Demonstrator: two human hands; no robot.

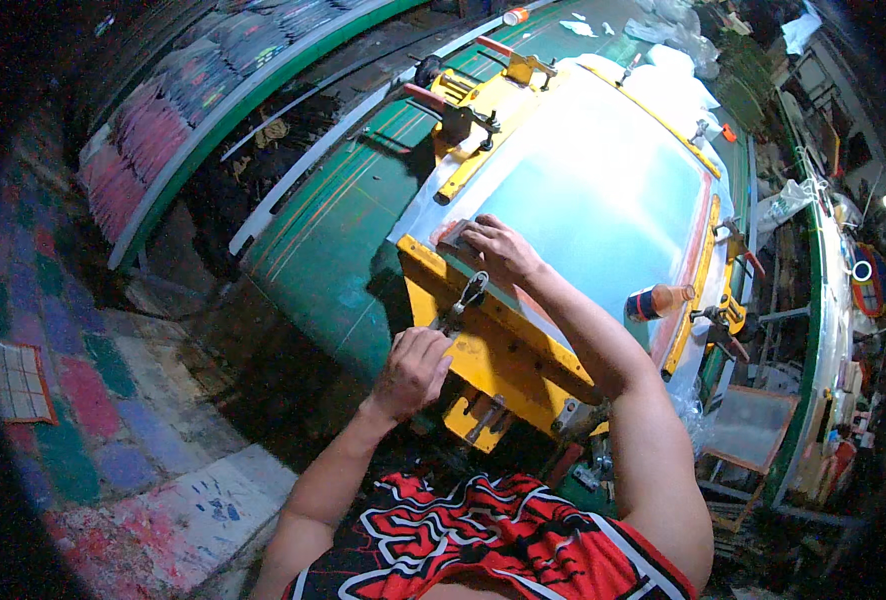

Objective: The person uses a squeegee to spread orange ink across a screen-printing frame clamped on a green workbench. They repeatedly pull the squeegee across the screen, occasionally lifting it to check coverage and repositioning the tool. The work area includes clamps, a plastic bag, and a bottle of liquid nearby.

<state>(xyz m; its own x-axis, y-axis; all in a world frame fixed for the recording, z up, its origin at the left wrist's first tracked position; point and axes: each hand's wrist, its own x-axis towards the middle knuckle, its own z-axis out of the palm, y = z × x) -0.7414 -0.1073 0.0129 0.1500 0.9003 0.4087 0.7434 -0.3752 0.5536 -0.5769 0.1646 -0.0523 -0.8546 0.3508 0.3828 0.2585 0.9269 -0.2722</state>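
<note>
A metal wrench (460, 305) leans against the yellow metal clamp bar (503, 318), its rounded head at the bar's upper edge. My left hand (413, 372) is closed around the wrench's lower end. Beyond the bar lies a screen-printing frame (701, 225) with a pale blue mesh (583, 190), lit brightly at its far part. My right hand (501, 248) is at the frame's near left corner, fingers bent over a brownish edge piece there. Its forearm crosses above the bar and the near side of the mesh.
More yellow clamps (478, 110) with red handles hold the frame's sides on the green table (338, 260). A bottle (660, 302) with a dark label lies at the right edge. To the left, a rack (188, 90) carries layered printed sheets. A small frame (753, 425) leans at lower right.
</note>
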